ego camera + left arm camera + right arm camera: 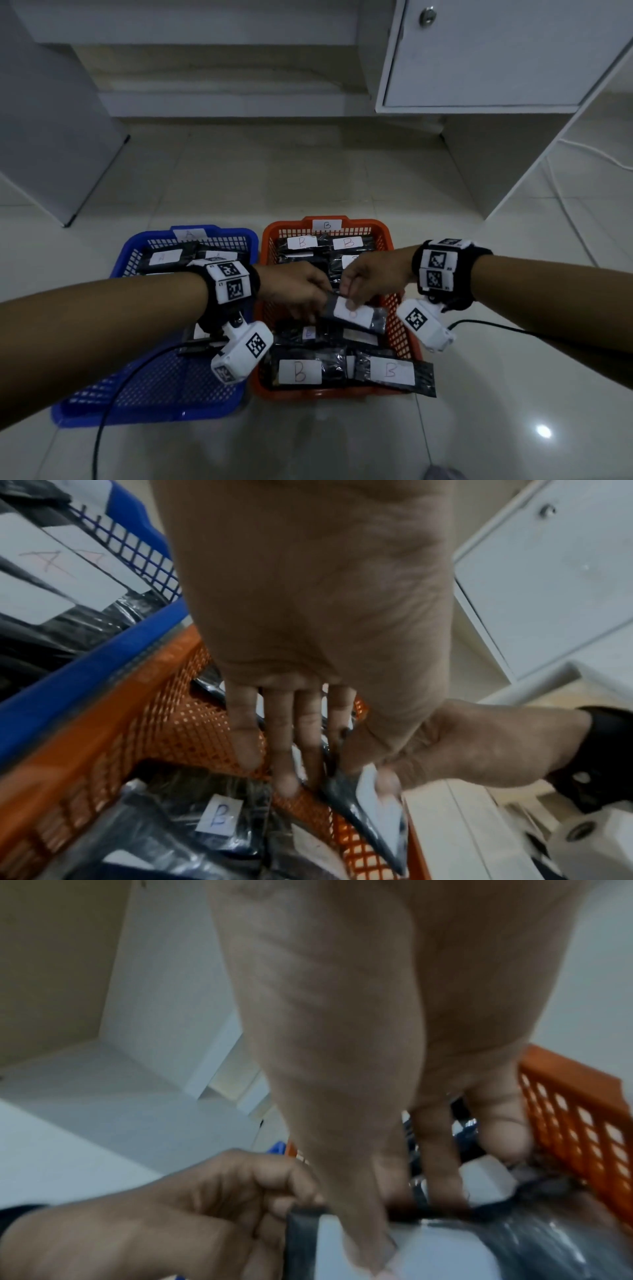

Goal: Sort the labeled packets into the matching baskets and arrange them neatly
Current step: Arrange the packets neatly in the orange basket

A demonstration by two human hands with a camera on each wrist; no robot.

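A black packet (356, 313) with a white label is held tilted above the middle of the orange basket (385, 231) marked B. My left hand (317, 301) grips its left end with curled fingers. My right hand (349, 298) pinches it from above, thumb on the label. In the left wrist view the packet (373, 802) hangs over the orange basket's wall (171, 723). Several B packets (301, 371) lie in the orange basket. The blue basket (239, 233) marked A holds A packets (166, 257) at its far end.
Both baskets stand side by side on a pale tiled floor (308, 171). A white cabinet door (479, 51) with a knob hangs at the upper right, and a white panel (51, 137) leans at the left. A white cable (582, 150) runs along the floor on the right.
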